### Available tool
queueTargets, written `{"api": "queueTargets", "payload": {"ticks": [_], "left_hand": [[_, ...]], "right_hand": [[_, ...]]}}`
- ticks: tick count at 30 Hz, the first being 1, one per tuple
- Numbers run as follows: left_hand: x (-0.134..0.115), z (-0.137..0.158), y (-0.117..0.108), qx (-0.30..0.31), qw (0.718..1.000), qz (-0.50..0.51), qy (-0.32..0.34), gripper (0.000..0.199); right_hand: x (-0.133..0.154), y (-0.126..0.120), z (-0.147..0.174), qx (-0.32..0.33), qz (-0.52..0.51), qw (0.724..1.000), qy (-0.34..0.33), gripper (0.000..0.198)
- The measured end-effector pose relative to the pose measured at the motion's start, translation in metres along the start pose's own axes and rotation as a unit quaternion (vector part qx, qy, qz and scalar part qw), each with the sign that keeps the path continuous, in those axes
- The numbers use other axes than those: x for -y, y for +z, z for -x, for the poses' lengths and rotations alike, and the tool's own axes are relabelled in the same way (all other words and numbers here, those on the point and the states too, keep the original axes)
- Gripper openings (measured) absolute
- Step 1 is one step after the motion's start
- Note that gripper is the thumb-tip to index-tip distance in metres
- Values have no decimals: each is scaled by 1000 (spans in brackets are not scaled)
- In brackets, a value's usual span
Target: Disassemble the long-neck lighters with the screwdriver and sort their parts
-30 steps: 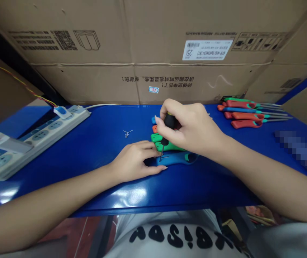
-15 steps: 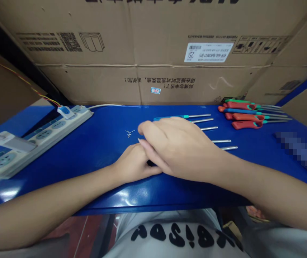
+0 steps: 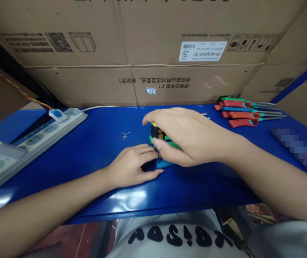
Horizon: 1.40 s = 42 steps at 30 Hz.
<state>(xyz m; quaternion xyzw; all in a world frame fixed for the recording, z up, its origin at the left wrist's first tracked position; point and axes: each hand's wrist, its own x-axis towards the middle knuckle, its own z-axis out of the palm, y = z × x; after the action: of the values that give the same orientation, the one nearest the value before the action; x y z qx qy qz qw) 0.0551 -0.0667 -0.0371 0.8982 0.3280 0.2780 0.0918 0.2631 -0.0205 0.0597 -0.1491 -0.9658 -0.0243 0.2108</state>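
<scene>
My right hand [image 3: 196, 136] is closed round the black and yellow handle of a small screwdriver [image 3: 157, 132]. Its shaft points down at a blue long-necked lighter [image 3: 164, 164] lying on the blue tabletop. At the lighter's left end, my left hand [image 3: 130, 165] steadies it between fingers and thumb. Green lighter handles [image 3: 173, 144] show just behind, partly covered by my right hand. A little pile of small screws [image 3: 125, 135] lies beyond my left fingers.
Several red, orange, blue and green lighters [image 3: 243, 114] are stacked at the back right. A white power strip [image 3: 39, 138] with plugs runs along the left. A large cardboard box [image 3: 102, 82] stands behind the table. A blurred dark object [image 3: 298, 150] lies at the right.
My right hand has lifted and turned, so the screwdriver and the lighters under it now show. The view has shifted slightly. My left hand stays nearly in place.
</scene>
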Motion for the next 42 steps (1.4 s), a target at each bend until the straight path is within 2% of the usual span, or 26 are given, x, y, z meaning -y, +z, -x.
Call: {"api": "queueTargets", "payload": {"ticks": [6,12,18,22,27,31,35,38,42], "left_hand": [[2,0,-1,16,1000,20,7,23],[4,0,-1,37,999,23,-13,25],[4,-1,-2,37,999,27,-9,26],[3,-1,-3,44,999,31,1,25],[4,-1,-3,50,998,37,-8,20],[5,0,-1,47,998,34,-21,24],[5,0,-1,44,998,41,-18,23],[5,0,-1,44,998,34,-12,21],[6,-1,-2,44,998,34,-1,20]], "right_hand": [[5,-8,-1,34,-14,999,-7,25],[10,-10,-3,40,30,999,-9,33],[12,-12,-4,27,51,998,5,32],[12,-14,-2,54,39,998,3,31],[14,-14,0,43,68,997,-8,32],[16,-11,-1,34,69,997,-23,31],[14,-10,-3,40,83,996,0,38],[13,-10,-3,55,73,996,-9,37],[13,-10,-3,35,79,996,-14,48]]}}
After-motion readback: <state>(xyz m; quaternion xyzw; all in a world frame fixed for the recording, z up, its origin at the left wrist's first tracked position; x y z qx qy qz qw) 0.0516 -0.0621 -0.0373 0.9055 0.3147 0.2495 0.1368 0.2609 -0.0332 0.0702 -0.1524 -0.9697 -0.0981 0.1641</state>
